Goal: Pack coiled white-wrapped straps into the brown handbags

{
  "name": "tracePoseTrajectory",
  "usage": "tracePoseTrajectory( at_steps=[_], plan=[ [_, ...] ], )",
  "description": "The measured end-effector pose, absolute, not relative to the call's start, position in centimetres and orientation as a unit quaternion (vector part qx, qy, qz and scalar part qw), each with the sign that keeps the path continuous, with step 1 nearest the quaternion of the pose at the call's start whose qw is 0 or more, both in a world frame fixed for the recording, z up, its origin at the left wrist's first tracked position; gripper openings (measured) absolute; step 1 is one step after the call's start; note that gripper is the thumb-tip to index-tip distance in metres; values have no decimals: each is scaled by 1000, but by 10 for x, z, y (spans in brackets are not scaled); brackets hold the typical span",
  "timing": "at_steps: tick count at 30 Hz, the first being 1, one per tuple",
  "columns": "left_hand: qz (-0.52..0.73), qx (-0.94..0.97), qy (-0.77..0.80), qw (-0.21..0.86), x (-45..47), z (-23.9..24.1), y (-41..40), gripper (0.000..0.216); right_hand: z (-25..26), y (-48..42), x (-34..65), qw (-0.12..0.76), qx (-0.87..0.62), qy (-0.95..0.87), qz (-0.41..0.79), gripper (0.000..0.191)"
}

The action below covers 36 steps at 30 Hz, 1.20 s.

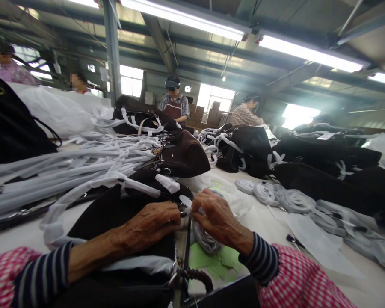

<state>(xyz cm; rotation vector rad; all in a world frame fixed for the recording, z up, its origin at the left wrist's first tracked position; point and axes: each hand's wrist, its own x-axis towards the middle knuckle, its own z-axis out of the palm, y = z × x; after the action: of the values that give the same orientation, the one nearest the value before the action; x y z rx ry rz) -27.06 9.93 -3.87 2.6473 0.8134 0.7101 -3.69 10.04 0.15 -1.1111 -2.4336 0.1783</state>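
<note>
A black bag [99, 218] lies open in front of me, with handles wrapped in whitish paper. My left hand [154, 220] rests over the bag, its fingers closed in a pinch near a small metal fitting; what they grip is partly hidden. Facing it, my right hand [216, 218] pinches a whitish wrapping strip [186, 211] between thumb and fingers. Below my right hand sits a wrapped coiled strap [208, 240], close to green paper pieces [223, 261]. A braided brown strap [200, 277] and a metal ring show at the bag's opening.
Wrapped straps [83, 160] spread across the table's left side. A dark brown bag [184, 156] and more black bags [247, 145] stand beyond my hands. Coiled straps [295, 200] lie at right, near a white sheet [321, 244]. Several people work farther back, including one person [175, 107] in an apron.
</note>
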Motion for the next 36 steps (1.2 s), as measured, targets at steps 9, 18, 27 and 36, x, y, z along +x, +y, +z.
tracePoseTrajectory(
  at_steps=[9,18,27,36],
  plan=[
    [239,910,299,156,-272,-40,100,17,5,94,-34,215,-441,-869,63,17],
    [247,903,301,184,-275,-45,102,17,12,68,-45,185,-470,-851,144,28],
    [249,900,296,200,-276,-47,103,14,2,81,-60,167,-509,-829,162,40],
    [268,899,260,227,-274,-45,103,10,-9,75,-69,126,-492,-861,-30,12]
  ],
)
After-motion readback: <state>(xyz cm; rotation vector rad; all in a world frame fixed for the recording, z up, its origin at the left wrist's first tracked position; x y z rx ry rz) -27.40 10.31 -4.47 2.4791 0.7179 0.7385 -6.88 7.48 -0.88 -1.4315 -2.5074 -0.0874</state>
